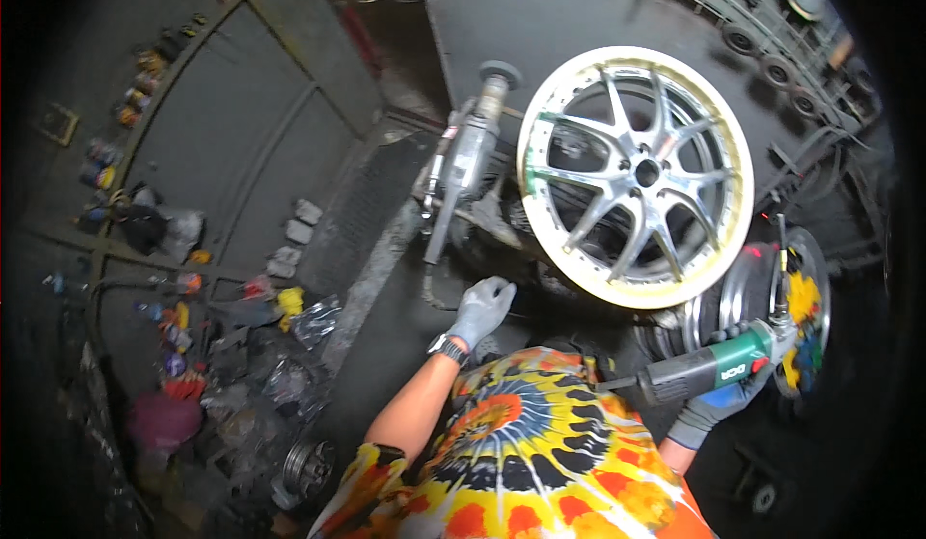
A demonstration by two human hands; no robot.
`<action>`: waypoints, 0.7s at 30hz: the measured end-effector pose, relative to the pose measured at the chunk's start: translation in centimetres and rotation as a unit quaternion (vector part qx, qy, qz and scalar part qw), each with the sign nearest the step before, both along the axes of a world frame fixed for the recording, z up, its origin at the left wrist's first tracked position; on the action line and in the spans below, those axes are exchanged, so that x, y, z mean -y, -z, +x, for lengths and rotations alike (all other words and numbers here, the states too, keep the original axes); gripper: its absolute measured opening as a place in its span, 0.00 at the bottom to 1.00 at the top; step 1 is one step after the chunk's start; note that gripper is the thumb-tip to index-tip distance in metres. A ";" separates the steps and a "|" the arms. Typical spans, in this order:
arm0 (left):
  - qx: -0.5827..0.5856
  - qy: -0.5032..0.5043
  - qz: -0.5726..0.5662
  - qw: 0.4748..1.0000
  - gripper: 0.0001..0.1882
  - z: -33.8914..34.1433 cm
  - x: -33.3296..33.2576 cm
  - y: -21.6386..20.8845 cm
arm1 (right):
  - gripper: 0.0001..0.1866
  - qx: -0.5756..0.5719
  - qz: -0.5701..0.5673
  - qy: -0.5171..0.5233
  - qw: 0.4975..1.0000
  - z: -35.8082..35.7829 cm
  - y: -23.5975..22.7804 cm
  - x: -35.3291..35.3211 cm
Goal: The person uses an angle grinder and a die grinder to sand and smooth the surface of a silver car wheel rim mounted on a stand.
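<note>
In front of me a large alloy wheel rim is mounted with its face toward me. Its spokes are shiny silver, and yellowish tape or coating runs round its outer edge, with a green patch at the left. My right hand, in a grey and blue glove, is wrapped round a green and black angle grinder at the lower right of the rim. Left of the rim's lower edge, my left hand wears a grey glove and a dark wristwatch. Its fingers are curled in, with nothing visible in them.
Another power tool with a round disc stands upright left of the rim. Wheel rims are stacked at the right, near yellow cloth or gloves. Bags, bottles and rubbish clutter the left. Round discs hang at the upper right.
</note>
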State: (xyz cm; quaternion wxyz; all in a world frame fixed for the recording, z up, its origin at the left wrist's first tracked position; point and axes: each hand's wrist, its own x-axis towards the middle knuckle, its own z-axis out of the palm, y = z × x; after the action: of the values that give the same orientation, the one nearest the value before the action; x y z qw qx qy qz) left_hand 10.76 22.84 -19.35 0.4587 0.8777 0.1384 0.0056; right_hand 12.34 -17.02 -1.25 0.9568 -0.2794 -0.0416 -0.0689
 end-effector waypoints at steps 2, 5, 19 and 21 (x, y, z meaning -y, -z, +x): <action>0.032 -0.043 -0.013 0.998 0.16 2.8 0.2 -2.0 | 0.36 0.020 0.004 -0.046 0.999 2.2 0.0 0.4; 0.057 -0.119 0.003 0.991 0.15 5.5 0.2 -6.4 | 0.37 -0.033 0.031 -0.033 0.998 5.5 0.8 1.4; 0.106 -0.169 -0.041 0.979 0.11 5.7 6.2 -11.3 | 0.44 -0.052 0.063 -0.143 0.986 13.9 2.7 2.1; 0.177 -0.192 0.017 0.965 0.09 6.7 5.5 -11.4 | 0.43 -0.022 0.067 -0.165 0.984 14.3 2.8 1.7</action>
State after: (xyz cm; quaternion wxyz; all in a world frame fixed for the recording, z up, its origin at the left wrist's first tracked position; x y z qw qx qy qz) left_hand 17.44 17.36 -7.91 0.4509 0.8276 0.2208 0.2509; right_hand 26.66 -18.70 -4.03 0.9723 -0.2055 -0.0612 0.0935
